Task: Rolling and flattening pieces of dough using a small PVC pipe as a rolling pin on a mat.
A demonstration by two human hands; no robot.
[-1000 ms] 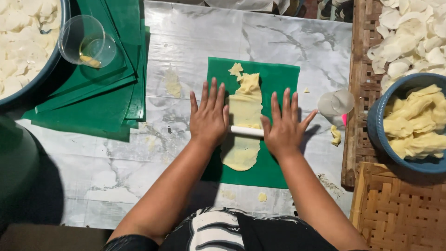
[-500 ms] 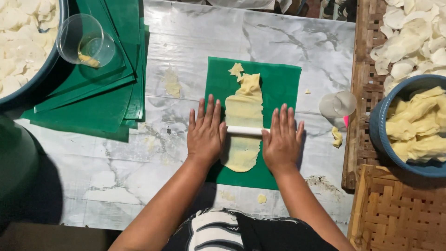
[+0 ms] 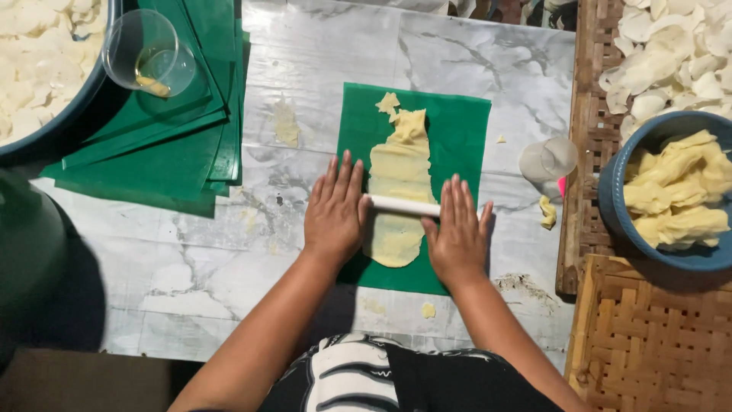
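Left hand point(image 3: 334, 212): flat, fingers spread, pressing the white roller point(image 3: 402, 205).
Right hand point(image 3: 457, 233): flat, no closed grip, on roller.
Dough point(image 3: 398, 172): yellow strip on green sheet point(image 3: 457, 133), marble counter point(image 3: 320, 61).

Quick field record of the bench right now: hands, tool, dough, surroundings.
left hand: flat, palm down on the white roller's left end
right hand: flat, palm down on its right end
white roller: lies crosswise over the dough
dough: long yellow strip, ragged at far end
green sheet: under the dough, on marble top
blue bowl: right, holds yellow pieces
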